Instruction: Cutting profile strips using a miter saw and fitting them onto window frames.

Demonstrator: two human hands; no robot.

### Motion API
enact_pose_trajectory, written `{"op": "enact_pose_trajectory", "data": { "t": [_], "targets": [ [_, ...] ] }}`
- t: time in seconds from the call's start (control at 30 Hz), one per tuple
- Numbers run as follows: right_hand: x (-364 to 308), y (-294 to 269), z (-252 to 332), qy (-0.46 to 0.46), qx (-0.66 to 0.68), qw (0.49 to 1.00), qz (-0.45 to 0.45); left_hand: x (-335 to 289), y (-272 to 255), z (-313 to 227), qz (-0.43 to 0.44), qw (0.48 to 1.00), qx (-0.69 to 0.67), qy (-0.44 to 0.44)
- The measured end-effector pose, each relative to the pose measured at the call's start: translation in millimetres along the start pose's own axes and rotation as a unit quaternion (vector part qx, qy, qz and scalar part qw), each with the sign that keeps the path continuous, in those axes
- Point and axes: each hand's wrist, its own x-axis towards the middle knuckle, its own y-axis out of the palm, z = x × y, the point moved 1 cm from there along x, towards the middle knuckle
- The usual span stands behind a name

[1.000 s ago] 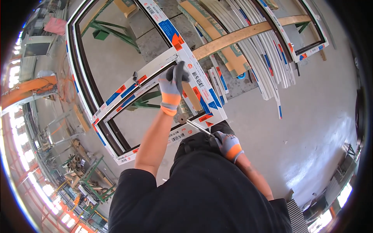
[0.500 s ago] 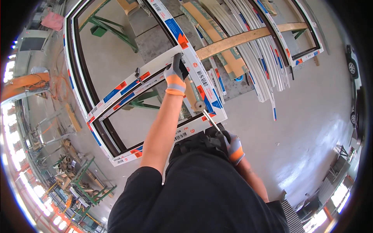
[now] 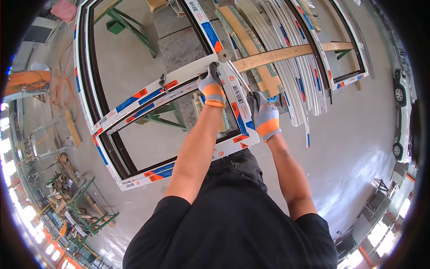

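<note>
A gloved fist, my right hand (image 3: 265,114), is wrapped round the dark grip of a mallet with a slim metal shaft. The mallet's round greyish head (image 3: 225,55) is over the joint where the white crossbar (image 3: 190,68) meets the side of a large window frame (image 3: 236,96). Just below that joint is my left hand (image 3: 211,85), its dark-tipped fingers closed and pressed at the crossbar's end; whatever they hold is hidden. Printed blue and orange film covers the frame. A small dark metal piece (image 3: 163,82) sits on the crossbar, left of my left hand.
Green steel supports (image 3: 130,27) stand under the frame. Beyond its right side lie a wooden bar (image 3: 273,57), a long cardboard strip (image 3: 246,40) and several white profiles (image 3: 298,67). A green rack of scraps (image 3: 87,206) stands at lower left, a white car (image 3: 402,116) far right.
My right hand has swung the mallet up and forward from beside my waist to the frame's joint. My left hand has stayed near that joint, shifting slightly right in the picture.
</note>
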Motion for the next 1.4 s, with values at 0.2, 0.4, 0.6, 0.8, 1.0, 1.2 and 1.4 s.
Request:
{"op": "enact_pose_trajectory", "data": {
  "t": [0.2,0.4,0.6,0.8,1.0,1.2,1.4],
  "targets": [
    [9.3,-3.0,-5.2,-0.01,-0.034,0.999,0.009,-12.6,5.7,-10.3,0.01,1.0,-0.002,-0.028],
    [10.1,-10.5,10.3,0.012,-0.047,0.997,0.067,-14.0,7.6,-11.7,-0.023,0.999,-0.04,-0.015],
    [-1.8,18.4,-25.0,-0.023,0.174,0.981,-0.078,-13.7,11.7,-12.0,-0.013,1.0,-0.001,-0.026],
    [-66.8,31.0,-95.2,0.144,0.328,0.93,-0.083,-19.0,16.2,-6.5,0.025,0.999,-0.019,-0.032],
    [-136.8,110.6,-211.4,0.256,0.107,0.959,0.053,8.1,7.7,1.3,0.025,0.996,0.016,-0.088],
    [-92.5,157.1,-263.9,0.203,0.062,0.974,0.076,-22.8,22.4,-9.2,0.039,0.996,0.05,-0.064],
    [6.0,206.7,-285.4,0.122,0.041,0.991,-0.018,-60.1,-51.9,-15.8,0.095,0.961,0.259,0.022]
  ]
}}
